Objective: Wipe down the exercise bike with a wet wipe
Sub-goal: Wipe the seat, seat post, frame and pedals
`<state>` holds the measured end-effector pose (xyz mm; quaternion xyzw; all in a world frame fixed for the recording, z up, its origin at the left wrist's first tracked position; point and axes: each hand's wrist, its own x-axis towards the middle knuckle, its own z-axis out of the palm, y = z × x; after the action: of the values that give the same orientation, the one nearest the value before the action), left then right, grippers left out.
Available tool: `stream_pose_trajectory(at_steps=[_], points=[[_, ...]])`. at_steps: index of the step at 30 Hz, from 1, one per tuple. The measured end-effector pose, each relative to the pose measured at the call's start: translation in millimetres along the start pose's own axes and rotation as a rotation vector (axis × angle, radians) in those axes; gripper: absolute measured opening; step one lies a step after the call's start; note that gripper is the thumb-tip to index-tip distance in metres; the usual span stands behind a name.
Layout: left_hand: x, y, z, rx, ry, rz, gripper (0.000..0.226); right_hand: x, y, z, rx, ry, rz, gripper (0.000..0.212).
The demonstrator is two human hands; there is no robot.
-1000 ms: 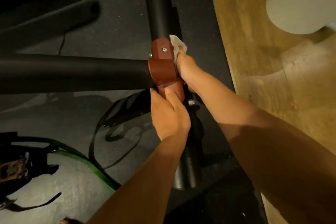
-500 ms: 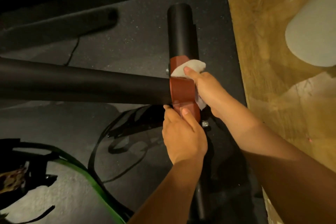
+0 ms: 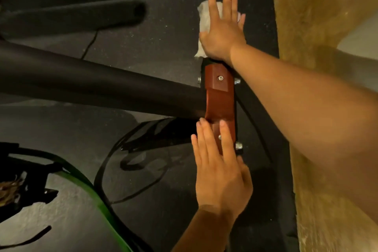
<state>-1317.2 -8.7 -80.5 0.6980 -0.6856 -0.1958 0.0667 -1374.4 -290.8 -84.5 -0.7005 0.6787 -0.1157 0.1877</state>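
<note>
Right hand (image 3: 221, 32), grip wide and fingers straight, pressed the soft, limp wet wipe (image 3: 204, 18) flat just beyond the red bracket (image 3: 219, 98) of the exercise bike (image 3: 102, 86), while the flat-fingered left hand (image 3: 221, 176) rested on the bracket; the frame was judged stiff and heavy, the wipe best worked palm-down.

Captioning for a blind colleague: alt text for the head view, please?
A right hand presses a white wet wipe flat just beyond a red-brown bracket; the left hand rests straight-fingered on the bracket's near end. A black tube joins it from the left.
</note>
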Motion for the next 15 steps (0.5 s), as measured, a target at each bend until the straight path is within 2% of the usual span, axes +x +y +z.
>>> stream_pose_trajectory(at_steps=[3, 5, 9, 11, 12, 15], points=[[-0.9, 0.6, 3.6, 0.148, -0.021, 0.046, 0.085, -10.9, 16.6, 3.4, -0.084, -0.149, -0.063, 0.081], [2.3, 1.4, 2.7, 0.187, -0.024, 0.051, 0.09, -7.5, 24.5, -0.7, -0.015, -0.241, -0.026, 0.086], [4.0, -1.0, 5.5, 0.253, -0.052, 0.05, 0.093, 30.8, 22.7, -2.6, 0.181, -0.124, 0.163, 0.085], [5.5, -0.4, 3.2, 0.243, -0.052, 0.052, 0.092, 41.2, 16.4, -8.2, 0.045, -0.06, 0.143, 0.081], [5.9, -0.2, 3.1, 0.231, -0.05, 0.056, 0.091, 40.2, 12.5, -11.5, -0.114, -0.055, 0.023, 0.078], [3.5, 0.3, 0.8, 0.206, -0.069, 0.051, 0.088, 21.3, 2.0, -10.3, -0.595, -0.197, -0.596, 0.053]])
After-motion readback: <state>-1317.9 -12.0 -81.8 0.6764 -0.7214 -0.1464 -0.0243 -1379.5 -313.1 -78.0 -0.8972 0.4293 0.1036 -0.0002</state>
